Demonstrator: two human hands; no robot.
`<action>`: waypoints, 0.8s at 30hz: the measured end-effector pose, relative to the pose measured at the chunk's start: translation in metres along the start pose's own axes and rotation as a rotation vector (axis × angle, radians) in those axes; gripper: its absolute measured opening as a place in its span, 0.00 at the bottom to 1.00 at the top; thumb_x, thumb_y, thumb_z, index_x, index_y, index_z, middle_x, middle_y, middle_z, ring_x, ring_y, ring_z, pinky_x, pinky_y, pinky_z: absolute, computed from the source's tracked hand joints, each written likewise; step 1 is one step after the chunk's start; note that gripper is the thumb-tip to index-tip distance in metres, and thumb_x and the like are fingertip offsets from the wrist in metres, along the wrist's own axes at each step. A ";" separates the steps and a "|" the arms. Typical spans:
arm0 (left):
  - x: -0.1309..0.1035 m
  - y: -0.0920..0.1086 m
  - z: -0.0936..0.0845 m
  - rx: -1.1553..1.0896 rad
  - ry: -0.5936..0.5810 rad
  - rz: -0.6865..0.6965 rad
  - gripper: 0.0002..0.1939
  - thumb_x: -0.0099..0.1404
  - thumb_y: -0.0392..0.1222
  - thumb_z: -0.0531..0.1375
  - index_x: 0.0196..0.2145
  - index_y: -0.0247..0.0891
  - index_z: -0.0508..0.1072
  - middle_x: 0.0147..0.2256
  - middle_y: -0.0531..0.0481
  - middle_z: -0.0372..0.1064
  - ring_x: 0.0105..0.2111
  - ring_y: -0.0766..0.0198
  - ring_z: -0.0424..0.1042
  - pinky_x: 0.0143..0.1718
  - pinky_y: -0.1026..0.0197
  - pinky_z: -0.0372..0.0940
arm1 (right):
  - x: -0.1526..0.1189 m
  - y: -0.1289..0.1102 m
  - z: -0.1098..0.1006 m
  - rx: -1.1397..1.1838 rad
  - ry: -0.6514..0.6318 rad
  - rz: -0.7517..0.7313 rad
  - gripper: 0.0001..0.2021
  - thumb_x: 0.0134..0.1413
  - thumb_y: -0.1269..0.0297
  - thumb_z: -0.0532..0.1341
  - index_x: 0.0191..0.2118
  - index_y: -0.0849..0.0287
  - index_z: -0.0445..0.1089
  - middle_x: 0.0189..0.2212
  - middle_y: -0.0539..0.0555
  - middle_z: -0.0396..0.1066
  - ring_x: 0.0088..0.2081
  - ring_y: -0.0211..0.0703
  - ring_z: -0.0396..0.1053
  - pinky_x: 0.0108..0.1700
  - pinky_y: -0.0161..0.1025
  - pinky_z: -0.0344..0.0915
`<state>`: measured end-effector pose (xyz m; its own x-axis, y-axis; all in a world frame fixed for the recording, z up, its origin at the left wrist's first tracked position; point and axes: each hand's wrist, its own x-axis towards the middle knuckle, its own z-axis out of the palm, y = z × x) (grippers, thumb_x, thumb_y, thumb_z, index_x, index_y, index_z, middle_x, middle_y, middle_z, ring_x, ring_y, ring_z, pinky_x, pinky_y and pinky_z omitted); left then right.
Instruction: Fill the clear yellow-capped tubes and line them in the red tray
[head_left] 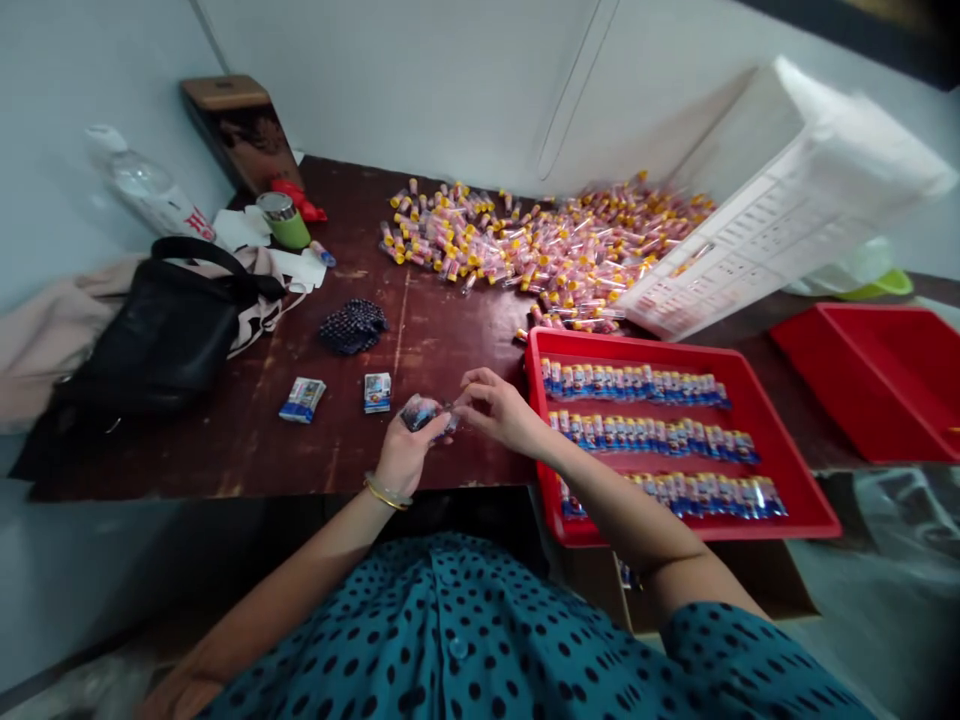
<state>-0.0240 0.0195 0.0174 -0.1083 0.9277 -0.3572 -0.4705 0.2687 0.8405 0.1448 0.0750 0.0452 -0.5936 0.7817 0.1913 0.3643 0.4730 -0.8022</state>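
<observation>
My left hand (pixel 405 455) is closed around a small clear plastic packet (pixel 421 412) with dark and pinkish contents, just above the table's front edge. From the right, my right hand (pixel 499 412) pinches at the packet's clear edge, thumb and fingertips together. Left of my hands lie two small stacks of blue and white printed packets, a nearer stack (pixel 377 393) and a farther one (pixel 302 400). Beside my right forearm, a red tray (pixel 780 430) holds three rows of blue-bottomed packets with yellow-topped tubes (pixel 652 434). The forearm partly covers the nearest row.
A heap of pink tubes with yellow caps (pixel 517 240) spreads along the wall. A white plastic basket (pixel 750 220) leans behind the tray, and another red tray (pixel 885 370) stands right. A dark dotted cloth (pixel 354 326), black bag (pixel 180 330), green jar (pixel 285 222) and bottle (pixel 150 190) are left.
</observation>
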 end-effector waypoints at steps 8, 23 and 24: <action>0.000 0.004 -0.023 0.369 -0.284 -0.071 0.14 0.52 0.49 0.70 0.27 0.33 0.78 0.23 0.49 0.73 0.22 0.65 0.67 0.25 0.63 0.63 | -0.009 -0.004 -0.008 -0.064 -0.078 -0.026 0.06 0.59 0.65 0.61 0.34 0.60 0.73 0.43 0.57 0.65 0.39 0.41 0.68 0.43 0.39 0.67; 0.004 0.000 -0.017 0.253 -0.291 -0.099 0.15 0.44 0.45 0.74 0.19 0.35 0.75 0.19 0.53 0.67 0.21 0.68 0.62 0.24 0.64 0.56 | -0.033 0.017 -0.035 0.657 0.283 0.363 0.15 0.53 0.54 0.67 0.44 0.56 0.71 0.34 0.48 0.72 0.31 0.35 0.69 0.35 0.33 0.67; 0.004 0.001 -0.017 0.255 -0.299 -0.095 0.14 0.45 0.45 0.74 0.19 0.35 0.75 0.19 0.54 0.67 0.21 0.68 0.62 0.24 0.64 0.56 | -0.033 0.017 -0.035 0.678 0.291 0.363 0.15 0.53 0.55 0.67 0.44 0.56 0.71 0.34 0.48 0.72 0.31 0.34 0.69 0.35 0.33 0.67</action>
<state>-0.0392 0.0191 0.0096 0.2020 0.9200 -0.3358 -0.2293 0.3777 0.8971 0.1953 0.0717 0.0450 -0.2787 0.9569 -0.0820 -0.0701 -0.1054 -0.9920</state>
